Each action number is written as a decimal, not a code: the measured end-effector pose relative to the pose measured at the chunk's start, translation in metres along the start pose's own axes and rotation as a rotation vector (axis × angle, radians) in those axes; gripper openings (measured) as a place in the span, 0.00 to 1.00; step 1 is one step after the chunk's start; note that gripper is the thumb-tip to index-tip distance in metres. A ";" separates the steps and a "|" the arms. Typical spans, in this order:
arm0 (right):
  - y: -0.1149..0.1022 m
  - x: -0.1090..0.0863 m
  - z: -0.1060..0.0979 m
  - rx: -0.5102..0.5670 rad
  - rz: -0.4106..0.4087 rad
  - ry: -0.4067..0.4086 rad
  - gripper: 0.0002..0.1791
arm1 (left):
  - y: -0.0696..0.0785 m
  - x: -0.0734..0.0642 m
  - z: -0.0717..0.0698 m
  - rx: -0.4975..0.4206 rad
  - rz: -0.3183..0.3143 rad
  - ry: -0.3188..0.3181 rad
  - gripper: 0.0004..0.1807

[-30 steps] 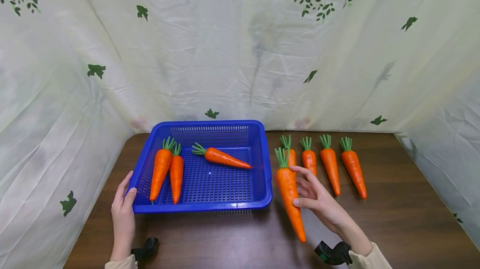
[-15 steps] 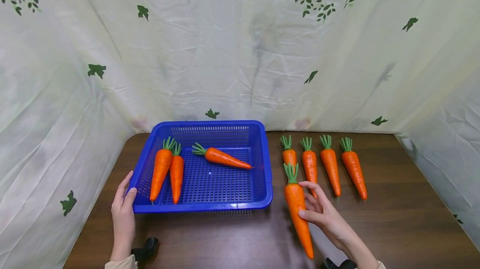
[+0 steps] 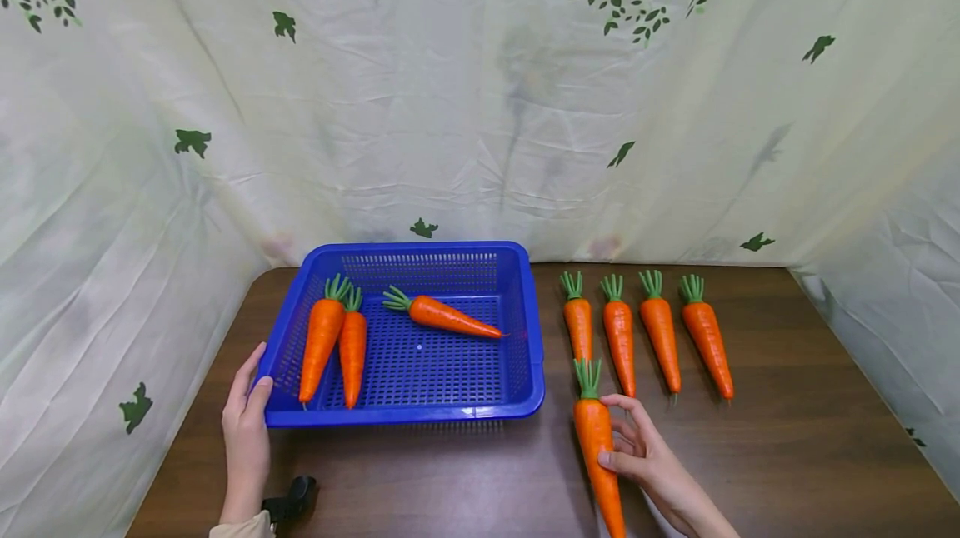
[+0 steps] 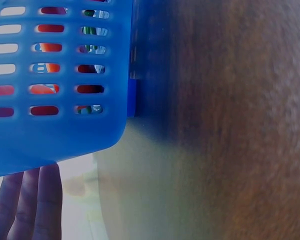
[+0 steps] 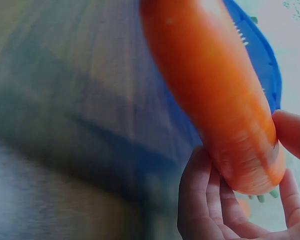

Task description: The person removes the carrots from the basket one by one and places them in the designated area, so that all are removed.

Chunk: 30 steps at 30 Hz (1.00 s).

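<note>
four carrots [image 3: 618, 338] lay in a row on the table [image 3: 810, 405], right of the blue basket [image 3: 405, 416], which held three carrots [image 3: 450, 316] and was gripped near its front left corner by the left hand [image 3: 249, 417]. the right hand [image 3: 648, 459] pinched the eighth carrot [image 3: 595, 442] between thumb and fingers, seemingly above the table, nearer the person than the row; so slight a hold on glossy, tapering skin risked letting it twist, drop or nudge a neighbour.

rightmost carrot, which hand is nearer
Right. The right hand is in front and left of the rightmost carrot; the left hand is farther left, holding the blue basket.
</note>
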State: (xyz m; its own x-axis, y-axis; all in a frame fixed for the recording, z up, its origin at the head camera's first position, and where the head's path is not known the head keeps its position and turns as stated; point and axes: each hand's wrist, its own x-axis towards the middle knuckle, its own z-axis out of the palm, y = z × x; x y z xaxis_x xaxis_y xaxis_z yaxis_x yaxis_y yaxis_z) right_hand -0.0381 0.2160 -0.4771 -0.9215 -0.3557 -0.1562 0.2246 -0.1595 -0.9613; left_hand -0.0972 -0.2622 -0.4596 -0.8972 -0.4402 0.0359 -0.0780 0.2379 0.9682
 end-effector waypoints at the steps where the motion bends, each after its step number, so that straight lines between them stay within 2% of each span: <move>1: 0.002 -0.001 0.000 -0.001 -0.001 0.004 0.32 | 0.000 0.000 0.000 0.002 0.000 0.000 0.25; 4: 0.006 -0.005 0.002 -0.015 0.011 0.024 0.33 | 0.000 0.000 0.000 0.003 0.000 -0.001 0.25; 9: 0.009 -0.007 0.006 -0.077 0.083 0.113 0.34 | 0.001 0.000 0.000 0.006 -0.001 -0.001 0.25; 13: 0.012 -0.008 0.009 -0.114 0.095 0.151 0.36 | 0.001 0.000 0.000 0.007 0.003 0.000 0.25; 30: 0.013 -0.016 0.017 -0.192 0.085 0.186 0.39 | 0.001 0.000 0.001 -0.015 0.004 0.001 0.25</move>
State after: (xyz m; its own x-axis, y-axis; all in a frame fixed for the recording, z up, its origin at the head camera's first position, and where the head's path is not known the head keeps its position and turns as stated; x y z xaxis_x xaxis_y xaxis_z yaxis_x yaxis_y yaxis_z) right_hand -0.0146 0.2039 -0.4836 -0.9483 -0.1823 -0.2600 0.2556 0.0473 -0.9656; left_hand -0.0978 -0.2615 -0.4591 -0.8971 -0.4400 0.0398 -0.0680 0.2266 0.9716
